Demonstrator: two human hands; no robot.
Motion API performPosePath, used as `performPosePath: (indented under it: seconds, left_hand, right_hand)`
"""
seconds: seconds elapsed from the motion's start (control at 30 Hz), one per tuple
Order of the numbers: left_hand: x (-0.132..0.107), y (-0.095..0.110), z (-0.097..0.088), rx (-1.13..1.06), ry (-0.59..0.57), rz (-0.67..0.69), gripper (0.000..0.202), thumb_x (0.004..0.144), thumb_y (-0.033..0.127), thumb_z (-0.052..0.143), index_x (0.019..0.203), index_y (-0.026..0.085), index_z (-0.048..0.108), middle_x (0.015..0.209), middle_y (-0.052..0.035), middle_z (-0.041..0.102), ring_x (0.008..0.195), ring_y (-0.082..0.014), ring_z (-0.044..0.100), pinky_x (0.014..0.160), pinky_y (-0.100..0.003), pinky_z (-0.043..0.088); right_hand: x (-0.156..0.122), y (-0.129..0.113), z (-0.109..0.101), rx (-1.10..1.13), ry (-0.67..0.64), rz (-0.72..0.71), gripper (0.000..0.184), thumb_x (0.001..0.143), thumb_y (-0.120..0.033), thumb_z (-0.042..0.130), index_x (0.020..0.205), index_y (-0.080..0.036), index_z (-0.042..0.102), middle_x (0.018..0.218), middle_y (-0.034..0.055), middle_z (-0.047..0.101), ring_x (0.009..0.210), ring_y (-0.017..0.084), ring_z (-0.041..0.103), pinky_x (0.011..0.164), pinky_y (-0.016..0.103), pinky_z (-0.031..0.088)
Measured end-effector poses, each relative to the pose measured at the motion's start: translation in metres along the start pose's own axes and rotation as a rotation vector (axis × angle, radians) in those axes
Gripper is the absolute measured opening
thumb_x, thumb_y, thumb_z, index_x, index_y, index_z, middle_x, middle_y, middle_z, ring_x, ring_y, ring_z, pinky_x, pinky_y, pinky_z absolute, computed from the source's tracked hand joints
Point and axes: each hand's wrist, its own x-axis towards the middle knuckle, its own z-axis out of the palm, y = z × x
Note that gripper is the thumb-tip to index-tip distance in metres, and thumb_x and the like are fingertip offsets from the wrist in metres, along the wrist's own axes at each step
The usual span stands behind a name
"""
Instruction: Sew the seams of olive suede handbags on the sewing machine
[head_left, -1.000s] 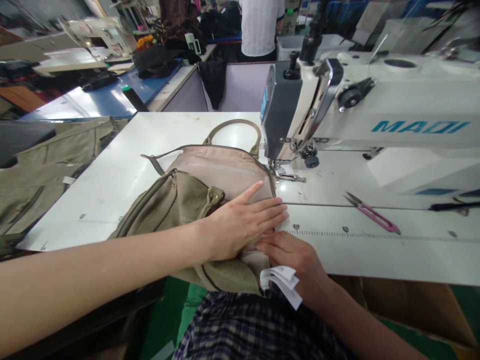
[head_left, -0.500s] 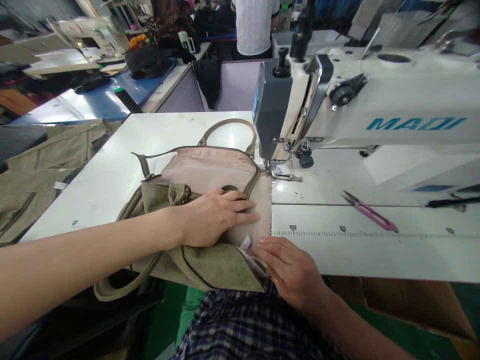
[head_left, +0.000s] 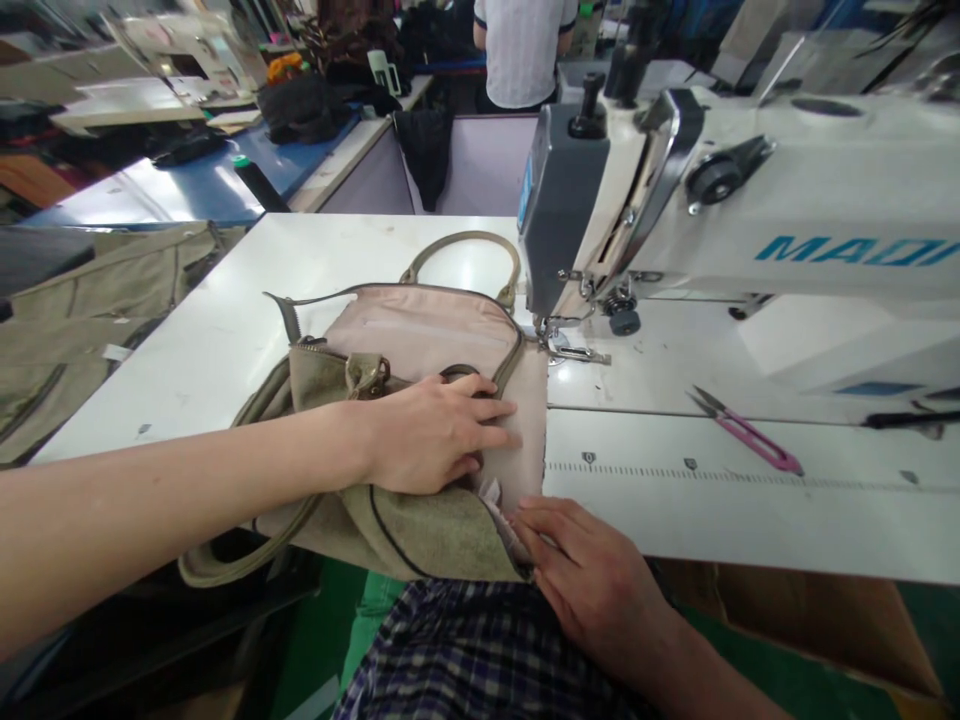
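Note:
An olive canvas handbag [head_left: 442, 535] lies on the sewing table with its pink lining [head_left: 427, 322] turned out. My left hand [head_left: 431, 430] rests flat on the lining, fingers spread toward the right edge. At the lining's lower right corner, my right hand [head_left: 585, 560] pinches the edge, thumb hidden beneath the fingers. A small white label [head_left: 490, 491] shows between the hands. The far end of the lining's right edge sits at the presser foot [head_left: 551, 340] of the sewing machine [head_left: 720, 200]. One bag handle [head_left: 469, 238] loops behind; another hangs over the front edge.
Pink-handled thread snips [head_left: 750, 432] lie right of the bag, near a ruler scale [head_left: 645, 466] on the white table [head_left: 750, 520]. More olive fabric pieces [head_left: 90, 300] are at the left. A person in a white shirt [head_left: 523, 50] stands with their back turned beyond the partition.
My right hand has slid slightly toward me along the lining's edge. The left hand keeps its place on the lining. The whole view has shifted a little.

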Motion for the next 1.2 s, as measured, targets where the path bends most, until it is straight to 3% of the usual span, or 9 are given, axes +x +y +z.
performPosePath:
  seconds: [0.13, 0.27, 0.43, 0.57, 0.73, 0.97, 1.1, 1.2]
  left_hand:
    - [0.001, 0.006, -0.006, -0.076, -0.093, -0.050, 0.046, 0.094, 0.039, 0.054, 0.140, 0.033, 0.046, 0.153, -0.0058, 0.032, 0.141, -0.0337, 0.023, 0.108, -0.048, 0.032]
    - [0.007, 0.006, -0.009, -0.084, -0.047, -0.061, 0.041, 0.093, 0.041, 0.055, 0.133, 0.033, 0.052, 0.151, -0.0074, 0.034, 0.139, -0.0359, 0.027, 0.105, -0.052, 0.036]
    - [0.016, -0.008, -0.017, -0.109, -0.059, -0.073, 0.032, 0.094, 0.036, 0.055, 0.126, 0.030, 0.058, 0.151, -0.0089, 0.034, 0.141, -0.0381, 0.024, 0.103, -0.054, 0.039]
    - [0.020, -0.015, -0.024, -0.113, -0.075, -0.080, 0.034, 0.096, 0.037, 0.052, 0.129, 0.036, 0.056, 0.151, -0.0079, 0.036, 0.141, -0.0395, 0.023, 0.099, -0.059, 0.041]
    - [0.028, -0.028, -0.025, -0.122, -0.039, -0.094, 0.035, 0.095, 0.035, 0.052, 0.130, 0.039, 0.057, 0.150, -0.0077, 0.038, 0.141, -0.0412, 0.023, 0.098, -0.065, 0.039]
    - [0.045, -0.055, -0.036, -0.011, -0.076, -0.030, 0.036, 0.098, 0.030, 0.048, 0.134, 0.034, 0.054, 0.141, -0.0067, 0.050, 0.140, -0.0268, 0.031, 0.114, -0.049, 0.027]
    - [0.053, -0.067, -0.039, -0.002, -0.056, -0.027, 0.035, 0.099, 0.028, 0.045, 0.132, 0.031, 0.056, 0.136, -0.0048, 0.055, 0.137, -0.0237, 0.037, 0.116, -0.046, 0.024]
    - [0.061, -0.076, -0.044, 0.022, -0.056, -0.029, 0.037, 0.099, 0.023, 0.041, 0.132, 0.024, 0.056, 0.134, -0.0072, 0.056, 0.131, -0.0223, 0.044, 0.114, -0.041, 0.028]
  right_hand:
    - [0.002, 0.008, -0.013, 0.010, -0.057, -0.043, 0.036, 0.102, -0.010, 0.029, 0.106, -0.002, 0.064, 0.092, 0.0140, 0.065, 0.089, 0.022, 0.062, 0.085, 0.030, 0.056]
    - [0.001, 0.020, -0.020, 0.028, -0.073, -0.061, 0.037, 0.104, -0.011, 0.028, 0.108, -0.002, 0.064, 0.098, 0.0136, 0.066, 0.099, 0.021, 0.061, 0.096, 0.027, 0.050]
    - [0.006, 0.040, -0.018, 0.010, -0.108, -0.065, 0.036, 0.104, -0.014, 0.029, 0.113, -0.004, 0.063, 0.103, 0.0128, 0.067, 0.103, 0.023, 0.061, 0.097, 0.029, 0.051]
    - [0.016, 0.049, -0.017, 0.027, -0.117, -0.017, 0.035, 0.104, -0.015, 0.030, 0.114, -0.008, 0.062, 0.103, 0.0121, 0.066, 0.102, 0.024, 0.061, 0.093, 0.032, 0.054]
    - [0.027, 0.059, -0.024, 0.203, -0.127, 0.037, 0.033, 0.103, -0.017, 0.034, 0.100, -0.014, 0.067, 0.103, 0.0117, 0.064, 0.094, 0.020, 0.063, 0.082, 0.028, 0.058]
    - [0.042, 0.081, -0.025, 0.133, -0.145, -0.089, 0.033, 0.102, -0.012, 0.033, 0.100, -0.011, 0.066, 0.101, 0.0145, 0.064, 0.103, 0.023, 0.061, 0.089, 0.033, 0.057]
    - [0.051, 0.097, -0.025, 0.076, -0.144, -0.154, 0.031, 0.101, -0.010, 0.035, 0.094, -0.012, 0.065, 0.101, 0.0145, 0.063, 0.100, 0.023, 0.061, 0.087, 0.033, 0.058]
    - [0.057, 0.110, -0.026, 0.046, -0.149, -0.195, 0.029, 0.099, -0.008, 0.036, 0.098, -0.013, 0.064, 0.101, 0.0136, 0.062, 0.101, 0.024, 0.060, 0.086, 0.034, 0.058]
